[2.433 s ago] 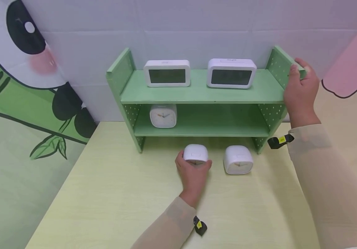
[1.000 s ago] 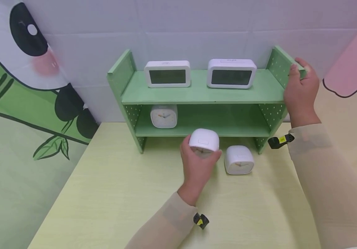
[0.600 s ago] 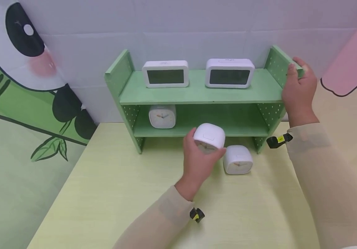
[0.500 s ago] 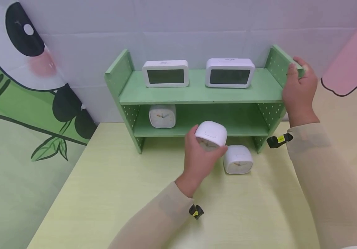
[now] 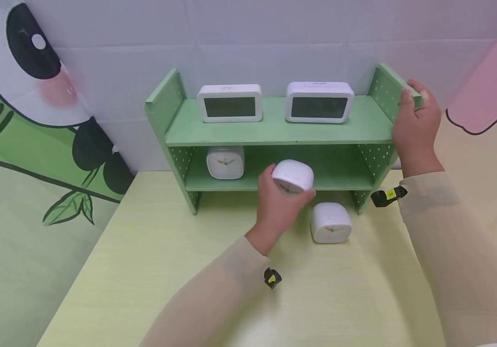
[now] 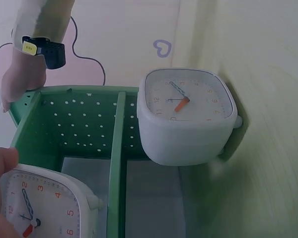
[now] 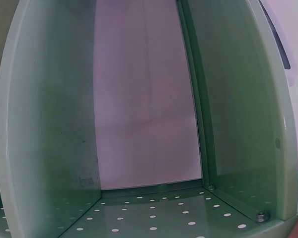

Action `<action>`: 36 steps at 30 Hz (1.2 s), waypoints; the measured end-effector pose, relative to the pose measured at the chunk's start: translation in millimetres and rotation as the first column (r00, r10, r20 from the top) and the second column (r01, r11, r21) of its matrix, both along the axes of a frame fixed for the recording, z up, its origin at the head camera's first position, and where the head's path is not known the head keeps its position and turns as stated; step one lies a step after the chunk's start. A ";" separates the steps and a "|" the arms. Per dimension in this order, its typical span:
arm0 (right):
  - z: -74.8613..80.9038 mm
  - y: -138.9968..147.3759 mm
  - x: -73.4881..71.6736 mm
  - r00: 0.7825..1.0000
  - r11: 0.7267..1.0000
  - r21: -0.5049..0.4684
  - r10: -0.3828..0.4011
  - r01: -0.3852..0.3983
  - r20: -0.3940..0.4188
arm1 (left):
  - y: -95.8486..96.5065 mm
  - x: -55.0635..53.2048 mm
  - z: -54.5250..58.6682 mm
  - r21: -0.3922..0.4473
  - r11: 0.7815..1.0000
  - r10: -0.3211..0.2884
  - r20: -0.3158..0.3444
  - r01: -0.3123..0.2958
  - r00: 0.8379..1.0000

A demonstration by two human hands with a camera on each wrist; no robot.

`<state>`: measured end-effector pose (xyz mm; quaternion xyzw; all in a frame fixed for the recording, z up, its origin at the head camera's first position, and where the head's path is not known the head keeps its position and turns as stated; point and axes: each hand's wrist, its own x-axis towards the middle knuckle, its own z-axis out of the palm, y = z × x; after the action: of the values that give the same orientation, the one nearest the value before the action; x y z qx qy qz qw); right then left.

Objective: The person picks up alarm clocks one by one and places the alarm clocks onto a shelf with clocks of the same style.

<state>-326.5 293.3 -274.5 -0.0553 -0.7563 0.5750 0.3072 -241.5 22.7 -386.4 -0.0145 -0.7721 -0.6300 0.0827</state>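
In the head view my left hand [image 5: 279, 205] grips a white alarm clock [image 5: 293, 174] by its sides, thumb on the right. The clock is tilted and held off the table, in front of the lower shelf. The left wrist view shows this held clock [image 6: 44, 206] at the lower left, its numbered dial facing the camera. My right hand [image 5: 417, 127] holds the top of the right side panel of the green shelf [image 5: 280, 132]. A matching alarm clock [image 5: 331, 224] stands on the table below and right of the left hand. Another alarm clock [image 5: 225, 163] sits at the left of the lower shelf.
Two white digital clocks [image 5: 231, 103] with dark screens stand on the top shelf. The shelf stands at the back of a pale wooden table [image 5: 153, 270], against a covered wall [image 5: 270, 29]. The right wrist view looks into the shelf's perforated side panel [image 7: 154, 215].
My left hand has lifted the alarm clock from the table and carried it up and to the right, toward the lower shelf. The right hand stays on the side panel.
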 end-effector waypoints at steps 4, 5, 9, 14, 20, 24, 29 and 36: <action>0.9 0.3 -0.5 1.000 1.000 0.005 -0.003 0.003 0.008 | 1.0 -7.5 0.4 0.005 1.000 0.024 0.000 -0.024 1.000; 1.2 0.4 -0.6 1.000 1.000 0.008 -0.004 0.004 0.009 | 1.4 -9.5 0.7 0.001 1.000 0.030 -0.001 -0.030 1.000; 2.0 1.8 -1.4 1.000 1.000 0.024 -0.016 0.016 0.005 | 3.7 -16.8 3.3 -0.009 0.999 0.042 0.001 -0.042 0.999; 1.7 2.7 -1.4 1.000 1.000 0.018 -0.018 0.018 0.010 | 5.2 -24.2 5.0 0.027 0.998 0.050 0.020 -0.051 0.999; 0.7 1.6 -2.0 1.000 1.000 0.008 -0.011 0.011 0.003 | 6.2 -31.8 2.7 0.014 0.996 0.088 0.014 -0.089 0.996; -0.4 1.0 -2.3 1.000 1.000 0.006 -0.008 0.008 0.007 | 9.9 -37.0 -1.5 -0.025 0.992 0.121 -0.005 -0.121 0.993; -1.9 1.3 -1.9 1.000 1.000 0.004 -0.002 0.002 0.015 | 14.6 -42.6 -4.9 -0.068 0.987 0.146 -0.014 -0.146 0.989; -3.0 1.6 -2.4 1.000 1.000 0.001 -0.005 0.005 0.006 | 16.2 -47.6 -2.1 -0.076 0.982 0.170 -0.014 -0.170 0.985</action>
<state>-328.9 294.9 -277.5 -0.0586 -0.7574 0.5737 0.3063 -289.1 38.9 -388.5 0.0461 -0.7940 -0.5902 0.1384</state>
